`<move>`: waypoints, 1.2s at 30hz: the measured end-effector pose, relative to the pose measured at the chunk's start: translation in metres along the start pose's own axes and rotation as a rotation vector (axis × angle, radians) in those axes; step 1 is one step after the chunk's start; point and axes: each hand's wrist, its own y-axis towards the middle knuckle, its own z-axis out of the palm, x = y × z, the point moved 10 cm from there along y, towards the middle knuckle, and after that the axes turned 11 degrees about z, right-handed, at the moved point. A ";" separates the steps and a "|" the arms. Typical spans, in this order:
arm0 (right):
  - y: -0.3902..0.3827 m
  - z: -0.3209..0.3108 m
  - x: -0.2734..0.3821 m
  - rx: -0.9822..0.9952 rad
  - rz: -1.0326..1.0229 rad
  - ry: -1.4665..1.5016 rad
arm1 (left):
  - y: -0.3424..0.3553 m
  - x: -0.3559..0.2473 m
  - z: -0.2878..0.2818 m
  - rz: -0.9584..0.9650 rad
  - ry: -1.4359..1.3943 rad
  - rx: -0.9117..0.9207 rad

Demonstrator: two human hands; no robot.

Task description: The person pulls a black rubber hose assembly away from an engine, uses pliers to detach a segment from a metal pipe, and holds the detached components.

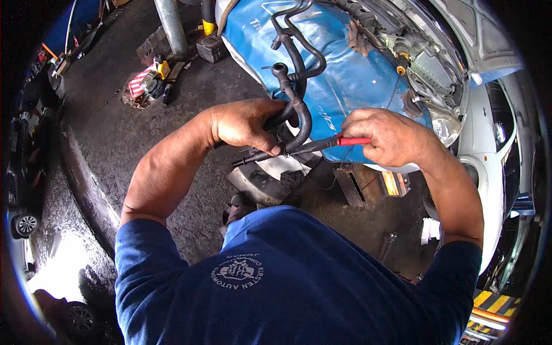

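Black rubber hose (299, 109), curved and branching, with a round fitting at its upper end, is hanging in front of my chest over the blue protective cover (345, 69) that is draped across the fender of the white car (483, 121). I am gripping the hose's lower bend with my left hand (244, 123), fingers curled tight around it, so that hand is the nearer of the two to the hose. I am holding a pair of long slim pliers with red handles (322, 144) in my right hand (388, 135), fist closed around the red grips. The pliers' long axis is running almost level, from my right hand leftward and slightly down, crossing just under the hose's bend, with the dark tip poking out past my left thumb. Whether the tip is actually pinching anything on the hose I cannot tell, since my left fingers are covering that spot. The hose is rising from my left hand up and away from me, toward the open engine bay (402, 40). Below my hands the dark, oily workshop floor (115, 126) is showing.
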 end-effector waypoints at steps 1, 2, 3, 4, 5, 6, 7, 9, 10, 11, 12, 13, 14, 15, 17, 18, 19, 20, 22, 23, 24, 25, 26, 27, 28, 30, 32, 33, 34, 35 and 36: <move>0.001 -0.001 0.001 -0.004 -0.013 -0.025 | 0.001 -0.002 0.002 0.019 0.022 0.026; 0.001 -0.002 0.000 -0.002 -0.014 -0.025 | 0.002 -0.001 0.002 0.020 0.021 0.024; 0.000 -0.001 0.000 0.019 -0.022 -0.024 | 0.003 0.000 0.004 0.023 0.040 0.051; -0.002 0.000 0.000 0.039 -0.031 -0.024 | 0.003 0.000 0.006 0.025 0.058 0.077; -0.002 0.000 -0.002 0.040 -0.033 -0.024 | 0.003 0.000 0.007 0.025 0.058 0.075; -0.004 -0.002 -0.001 0.026 -0.067 -0.011 | 0.003 -0.001 0.009 0.024 0.053 0.086; -0.006 -0.003 0.000 0.009 -0.098 0.004 | 0.005 -0.004 0.011 0.026 0.048 0.101; -0.006 0.001 0.003 0.010 -0.101 0.032 | 0.007 -0.008 0.013 -0.011 0.067 0.105; -0.005 0.002 0.007 0.011 -0.108 0.060 | 0.007 -0.009 0.013 -0.051 0.085 0.105; -0.004 0.003 0.008 0.011 -0.106 0.061 | 0.008 -0.011 0.014 -0.051 0.084 0.107; -0.003 0.007 0.007 0.045 -0.076 0.059 | 0.009 -0.010 0.016 -0.069 0.063 0.127; -0.001 0.011 0.007 0.080 -0.048 0.056 | 0.008 -0.009 0.018 -0.087 0.041 0.144; -0.001 0.009 0.013 0.082 -0.048 0.058 | 0.008 -0.008 0.020 -0.089 0.039 0.144; -0.001 0.010 0.008 0.116 0.090 0.051 | 0.008 -0.009 0.019 -0.066 0.050 0.128; -0.004 0.014 -0.002 0.146 0.233 0.044 | 0.010 -0.013 0.020 -0.041 0.065 0.117; -0.004 0.015 0.001 0.108 0.192 0.033 | 0.011 -0.020 0.021 0.020 0.148 0.119; -0.006 0.015 0.003 0.070 0.157 0.024 | 0.015 -0.031 0.024 0.085 0.229 0.128; -0.007 0.015 0.003 0.066 0.165 0.028 | 0.018 -0.038 0.026 0.088 0.229 0.137; -0.007 0.026 0.009 0.149 0.134 -0.123 | 0.018 -0.034 0.033 -0.086 0.341 0.226; -0.008 0.028 0.009 0.146 0.137 -0.120 | 0.017 -0.035 0.036 -0.086 0.343 0.232; -0.009 0.030 0.008 0.134 0.139 -0.102 | 0.018 -0.036 0.035 -0.078 0.394 0.225; -0.010 0.032 0.009 0.123 0.136 -0.086 | 0.017 -0.037 0.034 -0.072 0.444 0.213; -0.011 0.036 0.009 0.121 0.136 -0.085 | 0.016 -0.030 0.034 -0.072 0.446 0.215; -0.014 0.036 0.005 0.073 0.173 -0.054 | 0.016 -0.028 0.030 0.039 0.401 0.134; -0.016 0.035 -0.001 0.026 0.209 -0.024 | 0.015 -0.034 0.025 0.148 0.355 0.053; -0.019 0.038 -0.006 -0.024 0.195 -0.007 | 0.011 -0.022 0.022 0.126 0.293 0.033; -0.021 0.039 -0.009 -0.075 0.186 0.013 | 0.009 -0.021 0.024 0.068 0.168 0.021; -0.022 0.043 -0.009 -0.065 0.193 0.039 | 0.009 -0.024 0.026 0.068 0.168 0.025; -0.023 0.047 -0.009 -0.055 0.203 0.065 | 0.009 -0.026 0.029 0.056 0.171 0.029; -0.025 0.048 -0.011 -0.057 0.207 0.067 | 0.009 -0.027 0.030 0.045 0.174 0.033; -0.026 0.050 -0.012 -0.054 0.204 0.073 | 0.010 -0.025 0.031 0.032 0.190 0.040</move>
